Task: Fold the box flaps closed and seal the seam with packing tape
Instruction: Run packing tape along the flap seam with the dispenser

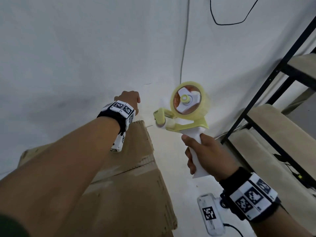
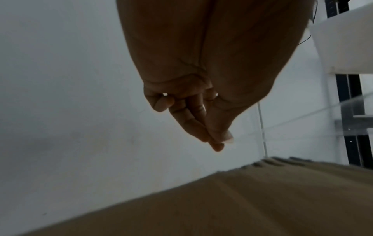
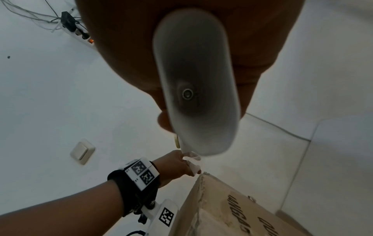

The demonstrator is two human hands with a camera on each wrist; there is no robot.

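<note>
Gripping tape dispenser (image 1: 185, 112) handle, right hand (image 1: 205, 154), left hand (image 3: 177, 166) fingers pinching tape end (image 3: 191, 161) above box (image 1: 130, 177)

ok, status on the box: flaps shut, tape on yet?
Done: the box flaps look folded shut, seam visible across the top. In hand: the right hand grips the tape dispenser above the box's far end, and the left hand pinches what looks like the clear tape end. Left: I see no tape on the seam; still to seal.

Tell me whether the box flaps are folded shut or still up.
Folded shut: the cardboard box top lies flat in the head view, flaps meeting at a seam, below the tape dispenser.
</note>
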